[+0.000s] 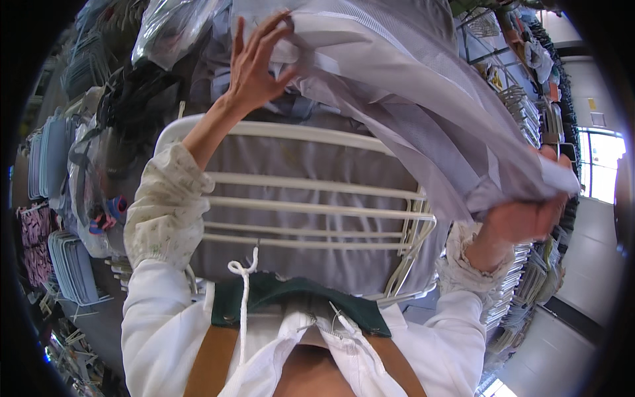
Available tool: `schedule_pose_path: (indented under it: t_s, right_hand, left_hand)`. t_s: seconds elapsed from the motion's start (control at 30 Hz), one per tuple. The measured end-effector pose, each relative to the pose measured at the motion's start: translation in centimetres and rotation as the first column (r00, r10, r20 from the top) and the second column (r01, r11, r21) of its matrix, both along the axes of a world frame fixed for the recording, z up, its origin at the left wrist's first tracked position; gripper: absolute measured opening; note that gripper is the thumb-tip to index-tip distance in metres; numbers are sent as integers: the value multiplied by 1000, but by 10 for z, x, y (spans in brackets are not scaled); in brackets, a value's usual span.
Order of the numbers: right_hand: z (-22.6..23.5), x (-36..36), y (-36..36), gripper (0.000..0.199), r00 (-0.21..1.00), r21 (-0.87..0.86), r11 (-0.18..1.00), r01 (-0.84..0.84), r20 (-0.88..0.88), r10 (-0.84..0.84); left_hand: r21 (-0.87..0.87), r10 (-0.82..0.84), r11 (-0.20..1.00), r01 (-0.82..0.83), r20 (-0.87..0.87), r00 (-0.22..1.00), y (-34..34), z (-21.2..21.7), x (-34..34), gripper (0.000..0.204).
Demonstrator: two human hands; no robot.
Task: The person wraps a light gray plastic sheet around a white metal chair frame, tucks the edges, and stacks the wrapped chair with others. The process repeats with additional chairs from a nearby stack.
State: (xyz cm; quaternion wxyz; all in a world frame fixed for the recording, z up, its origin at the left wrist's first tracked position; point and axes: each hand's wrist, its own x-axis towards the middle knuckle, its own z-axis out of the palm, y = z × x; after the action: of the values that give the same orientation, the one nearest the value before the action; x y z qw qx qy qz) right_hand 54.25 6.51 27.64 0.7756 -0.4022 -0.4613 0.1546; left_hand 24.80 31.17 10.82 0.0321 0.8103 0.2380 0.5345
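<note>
A thin light-grey piece of fabric (pixel 423 86), with a fine-ribbed band, stretches in loose folds across the upper right. My right hand (pixel 529 212) is closed around its lower right end and is blurred by motion. At the top, my left hand (pixel 261 63) is raised with fingers apart and curved, right at the fabric's upper left edge. Whether its fingertips touch the cloth is hard to tell. Below the fabric, in front of my chest, stands a white tubular metal rack (pixel 311 182). Darker grey cloth (pixel 291 268) hangs behind and beneath its bars.
Clear plastic wrapping (pixel 175 33) covers goods at the upper left. Stacks of pale blue-grey pieces (pixel 69 268) and a pink patterned cloth (pixel 36 241) lie on the far left. Several racks with hung pieces (pixel 522 109) line the right side, beside a pale floor (pixel 575 258).
</note>
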Motion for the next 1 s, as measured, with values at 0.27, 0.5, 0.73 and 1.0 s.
schedule_pose_path:
  t_s: [0.27, 0.5, 0.73, 1.0]
  right_hand:
    - [60, 29, -176, 22, 976, -81, 991, -107, 180, 120]
    - [6, 103, -372, 31, 996, -736, 675, -51, 9, 85]
    - [-122, 22, -292, 26, 681, -982, -9, 189, 124, 722]
    - [-213, -128, -34, 67, -14, -171, 984, 60, 985, 172]
  left_hand:
    - [20, -14, 1000, 14, -18, 1000, -74, 102, -151, 34]
    - [-818, -736, 572, -68, -548, 398, -273, 218, -197, 31]
    - [-848, -688, 476, -234, -525, 502, -320, 60, -205, 51]
    - [-792, -607, 610, -21, -485, 629, -338, 78, -161, 60]
